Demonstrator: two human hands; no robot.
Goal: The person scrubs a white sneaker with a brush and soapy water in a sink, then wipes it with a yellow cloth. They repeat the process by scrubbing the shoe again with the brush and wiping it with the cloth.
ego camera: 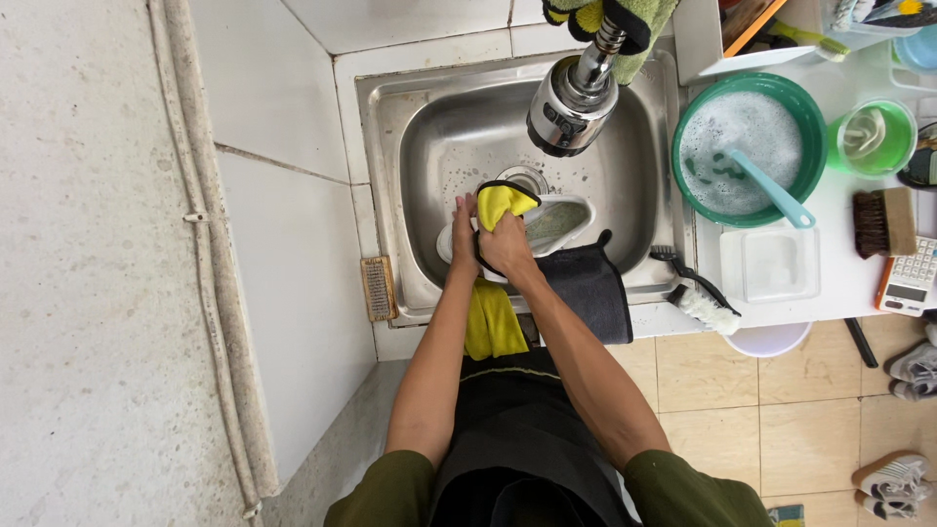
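Note:
A white shoe (558, 222) lies on its side in the steel sink (644, 195), below the faucet head (571, 107). My right hand (508, 246) presses a yellow cloth (500, 200) with a black edge against the shoe's heel end. More of the yellow cloth hangs over the sink's front edge (491, 322). My left hand (465, 232) holds the shoe's heel from the left side, fingers wrapped on it.
A dark grey cloth (589, 288) drapes over the sink front. On the counter to the right sit a green basin (805, 117) of soapy water with a teal-handled tool, a green cup (872, 137), a clear box (773, 263), brushes (883, 222) and a calculator (910, 276). Shoes (893, 476) lie on the floor.

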